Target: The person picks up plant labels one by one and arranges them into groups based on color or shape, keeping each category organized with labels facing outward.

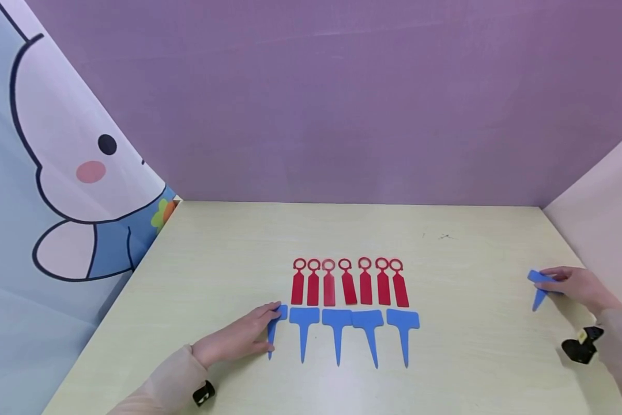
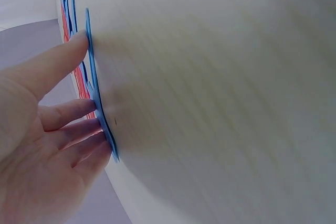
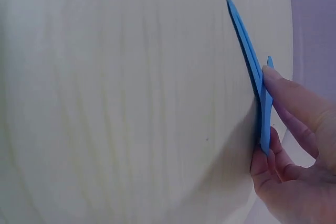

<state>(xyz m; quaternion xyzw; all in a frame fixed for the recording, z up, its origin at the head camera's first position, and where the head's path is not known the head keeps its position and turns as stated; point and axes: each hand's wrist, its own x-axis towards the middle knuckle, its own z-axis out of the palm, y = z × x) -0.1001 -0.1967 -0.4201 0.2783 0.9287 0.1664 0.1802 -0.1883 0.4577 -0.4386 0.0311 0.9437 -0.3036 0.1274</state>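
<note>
On the table a row of several blue T-shaped plant labels (image 1: 336,318) lies with spikes toward me. My left hand (image 1: 242,334) rests on the leftmost blue plant label (image 1: 272,329), its fingertips at the crosspiece and its thumb by the spike. In the left wrist view that label (image 2: 95,85) appears edge-on, flat on the table, under long, fairly straight fingers. Far to the right, my right hand (image 1: 575,286) pinches another blue T-shaped plant label (image 1: 539,298) by its crosspiece. The right wrist view shows its spike (image 3: 244,38) pointing away from the thumb.
Behind the blue row lie several red tags (image 1: 365,286) with ring tops, side by side. A purple wall (image 1: 342,115) stands at the table's (image 1: 227,242) far edge. A cartoon-printed cloth (image 1: 82,248) hangs at the left, and a pale wall (image 1: 606,202) at the right.
</note>
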